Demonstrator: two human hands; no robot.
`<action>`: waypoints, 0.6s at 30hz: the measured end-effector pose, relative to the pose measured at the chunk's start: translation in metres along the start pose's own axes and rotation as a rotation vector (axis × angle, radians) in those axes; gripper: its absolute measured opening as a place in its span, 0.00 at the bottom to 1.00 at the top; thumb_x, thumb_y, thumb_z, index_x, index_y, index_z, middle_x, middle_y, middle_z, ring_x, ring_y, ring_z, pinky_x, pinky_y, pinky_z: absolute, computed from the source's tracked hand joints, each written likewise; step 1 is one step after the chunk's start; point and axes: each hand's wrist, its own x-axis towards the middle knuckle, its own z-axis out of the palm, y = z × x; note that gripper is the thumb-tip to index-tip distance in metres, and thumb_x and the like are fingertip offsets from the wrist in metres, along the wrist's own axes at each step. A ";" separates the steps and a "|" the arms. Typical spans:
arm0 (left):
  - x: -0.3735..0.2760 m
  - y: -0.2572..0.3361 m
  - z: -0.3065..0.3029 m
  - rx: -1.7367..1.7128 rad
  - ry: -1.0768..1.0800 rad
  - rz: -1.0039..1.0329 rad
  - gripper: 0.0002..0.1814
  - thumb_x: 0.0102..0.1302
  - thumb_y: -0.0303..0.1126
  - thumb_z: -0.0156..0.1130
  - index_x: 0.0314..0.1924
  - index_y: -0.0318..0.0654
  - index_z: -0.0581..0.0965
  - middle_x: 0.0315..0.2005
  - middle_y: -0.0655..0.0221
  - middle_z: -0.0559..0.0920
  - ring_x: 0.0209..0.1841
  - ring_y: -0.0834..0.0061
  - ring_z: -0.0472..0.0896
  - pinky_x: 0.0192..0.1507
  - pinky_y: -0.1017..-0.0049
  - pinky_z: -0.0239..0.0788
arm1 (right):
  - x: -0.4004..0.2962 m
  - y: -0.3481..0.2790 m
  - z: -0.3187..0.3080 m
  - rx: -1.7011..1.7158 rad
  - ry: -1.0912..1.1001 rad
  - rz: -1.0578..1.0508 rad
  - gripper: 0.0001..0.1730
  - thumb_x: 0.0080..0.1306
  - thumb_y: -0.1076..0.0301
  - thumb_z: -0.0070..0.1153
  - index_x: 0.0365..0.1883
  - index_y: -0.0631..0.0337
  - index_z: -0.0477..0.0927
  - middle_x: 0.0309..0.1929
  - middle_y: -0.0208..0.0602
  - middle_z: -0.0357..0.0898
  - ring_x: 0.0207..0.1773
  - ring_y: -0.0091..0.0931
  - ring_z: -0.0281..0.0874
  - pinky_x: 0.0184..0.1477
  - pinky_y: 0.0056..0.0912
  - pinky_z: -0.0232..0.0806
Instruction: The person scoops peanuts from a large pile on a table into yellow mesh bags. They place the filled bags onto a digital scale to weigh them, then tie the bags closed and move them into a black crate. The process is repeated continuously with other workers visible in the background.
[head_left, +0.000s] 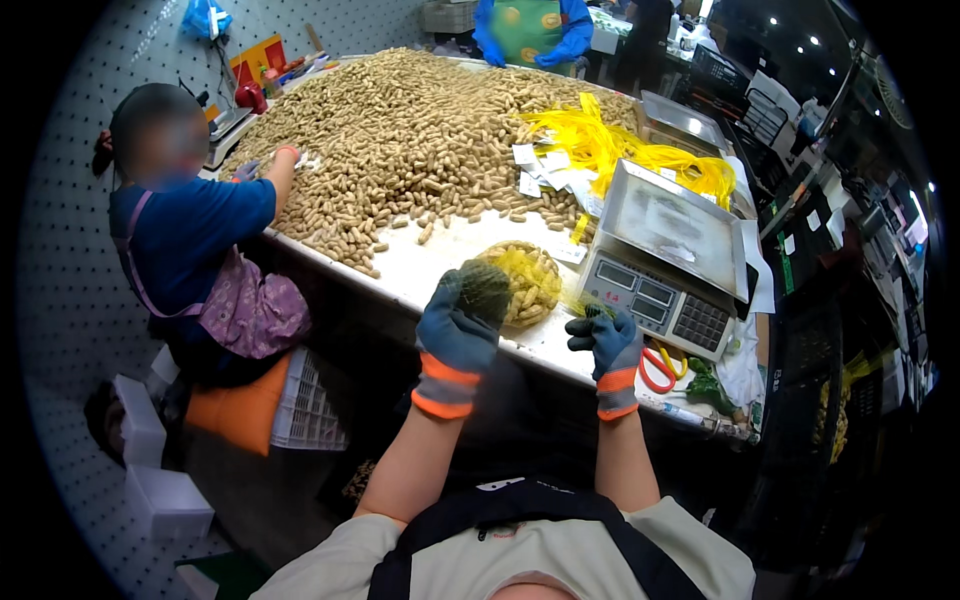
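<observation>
Both of my hands wear blue-grey coated work gloves with orange cuffs. My left hand (459, 326) is closed around a dark rounded thing, whose kind I cannot tell, at the left side of a yellow mesh net bag of peanuts (531, 289). The bag hangs or rests at the near table edge. My right hand (609, 334) pinches the gathered yellow mesh at the bag's right end, in front of the digital scale (660, 259). Behind the bag, a large heap of unshelled peanuts (397, 142) covers much of the white table.
Red-handled scissors (656, 371) lie by my right hand. Yellow net sleeves (600, 146) with white tags (551, 169) lie behind the scale, near a second scale (682, 120). A co-worker (202, 225) sits at the left; another person (532, 34) stands across the table.
</observation>
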 end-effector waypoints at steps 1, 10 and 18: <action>0.004 0.002 0.000 -0.063 0.054 0.002 0.08 0.62 0.32 0.51 0.37 0.39 0.76 0.30 0.70 0.79 0.36 0.73 0.78 0.39 0.73 0.72 | -0.001 0.003 0.001 0.088 -0.048 0.026 0.14 0.63 0.69 0.44 0.42 0.70 0.74 0.27 0.45 0.79 0.24 0.31 0.78 0.26 0.27 0.73; 0.041 -0.003 -0.045 0.674 0.270 0.479 0.08 0.63 0.33 0.49 0.33 0.40 0.75 0.22 0.74 0.75 0.18 0.84 0.68 0.17 0.82 0.58 | 0.007 -0.018 0.004 0.380 -0.397 -0.041 0.24 0.64 0.68 0.43 0.58 0.66 0.63 0.57 0.45 0.65 0.54 0.37 0.71 0.55 0.40 0.65; 0.015 -0.022 -0.008 1.129 0.099 0.809 0.09 0.63 0.31 0.49 0.38 0.35 0.75 0.25 0.67 0.78 0.24 0.79 0.71 0.27 0.77 0.64 | -0.036 -0.052 0.038 -0.501 -0.137 -0.863 0.55 0.41 0.56 0.72 0.62 0.69 0.55 0.61 0.51 0.60 0.63 0.40 0.58 0.63 0.38 0.53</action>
